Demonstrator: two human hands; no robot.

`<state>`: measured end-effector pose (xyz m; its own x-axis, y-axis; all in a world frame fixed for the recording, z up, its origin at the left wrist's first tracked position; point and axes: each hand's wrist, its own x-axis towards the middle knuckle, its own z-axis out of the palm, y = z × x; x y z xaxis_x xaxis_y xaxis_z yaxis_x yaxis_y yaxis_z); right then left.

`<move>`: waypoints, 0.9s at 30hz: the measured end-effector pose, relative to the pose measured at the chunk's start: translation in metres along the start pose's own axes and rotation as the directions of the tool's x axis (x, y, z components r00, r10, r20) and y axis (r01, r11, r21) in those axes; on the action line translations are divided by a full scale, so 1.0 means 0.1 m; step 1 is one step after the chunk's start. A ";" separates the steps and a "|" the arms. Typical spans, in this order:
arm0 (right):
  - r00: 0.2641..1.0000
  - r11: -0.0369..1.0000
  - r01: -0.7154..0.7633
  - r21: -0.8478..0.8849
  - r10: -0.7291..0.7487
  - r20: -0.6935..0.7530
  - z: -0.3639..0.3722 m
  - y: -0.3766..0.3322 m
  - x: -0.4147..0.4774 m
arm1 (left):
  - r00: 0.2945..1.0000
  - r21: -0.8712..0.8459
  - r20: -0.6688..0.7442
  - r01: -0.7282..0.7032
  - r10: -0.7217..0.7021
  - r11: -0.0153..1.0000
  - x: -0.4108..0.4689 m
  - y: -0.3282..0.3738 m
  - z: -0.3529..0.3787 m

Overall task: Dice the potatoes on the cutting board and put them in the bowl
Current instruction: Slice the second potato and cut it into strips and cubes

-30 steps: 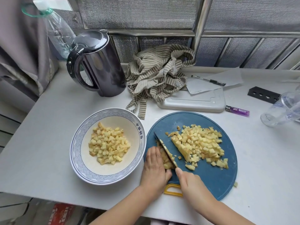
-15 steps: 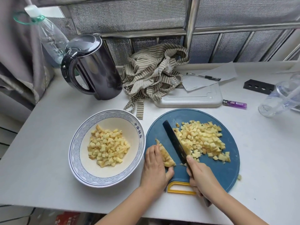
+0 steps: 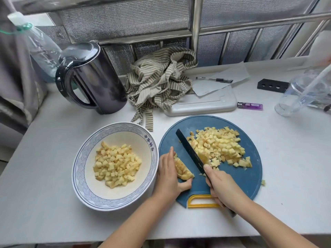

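While left hand (image 3: pixel 168 174) holds wedge (image 3: pixel 182 168), knife (image 3: pixel 189 150) apparently moved right.

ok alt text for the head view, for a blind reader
A person's right hand holds a black knife against a pile of diced potato on a round blue cutting board, while the left hand steadies an uncut potato piece. A bowl of dice sits beside it.

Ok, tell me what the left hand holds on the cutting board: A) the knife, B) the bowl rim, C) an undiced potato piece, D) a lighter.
C: the left hand grips the undiced potato piece on the blue cutting board, while the right hand holds the knife.
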<state>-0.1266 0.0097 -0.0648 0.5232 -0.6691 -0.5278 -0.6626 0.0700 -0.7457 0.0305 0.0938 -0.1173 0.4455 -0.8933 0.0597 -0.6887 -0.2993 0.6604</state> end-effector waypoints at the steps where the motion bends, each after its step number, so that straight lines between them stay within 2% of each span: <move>1: 1.000 1.000 0.002 -0.006 -0.002 -0.003 0.00 0.00 -0.01 | 1.000 -0.018 0.004 -0.012 0.012 1.000 -0.01 0.00 0.00; 5: 1.000 0.999 0.023 -0.031 -0.023 -0.014 0.00 -0.02 -0.02 | 1.000 -0.054 0.003 -0.019 0.019 0.998 -0.01 -0.02 -0.01; 10: 0.999 0.995 0.037 -0.096 -0.038 -0.015 0.02 -0.04 -0.04 | 1.000 -0.017 -0.023 0.003 -0.004 1.000 -0.03 -0.06 -0.01; 13: 0.998 0.989 0.056 -0.135 -0.056 0.002 0.04 -0.07 -0.07 | 0.999 0.088 -0.041 0.037 -0.034 0.995 -0.11 -0.12 0.00; 16: 0.996 0.977 0.087 -0.195 -0.084 0.022 0.07 -0.10 -0.10 | 0.989 0.150 0.062 0.125 -0.135 0.981 -0.19 -0.06 -0.03; 18: 0.995 0.964 0.102 -0.244 -0.096 0.036 0.09 -0.11 -0.11 | 0.981 0.245 0.067 0.163 -0.184 0.956 -0.22 -0.03 -0.03; 21: 0.994 0.961 0.109 -0.255 -0.101 0.043 0.12 -0.09 -0.12 | 0.979 0.348 0.082 0.147 -0.186 0.926 -0.22 -0.05 0.02; 23: 0.993 0.959 0.114 -0.258 -0.106 0.043 0.12 -0.10 -0.12 | 0.982 0.341 0.095 0.124 -0.165 0.932 -0.20 -0.04 0.02; 27: 0.993 0.962 0.120 -0.246 -0.119 0.023 0.07 -0.12 -0.13 | 0.992 0.189 0.093 0.065 -0.083 0.980 -0.21 0.01 -0.07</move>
<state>-0.1219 0.0230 -0.0517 0.6102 -0.6556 -0.4448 -0.7062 -0.1956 -0.6804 0.0249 0.1147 -0.1130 0.4460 -0.8926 -0.0657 -0.7541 -0.4143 0.5096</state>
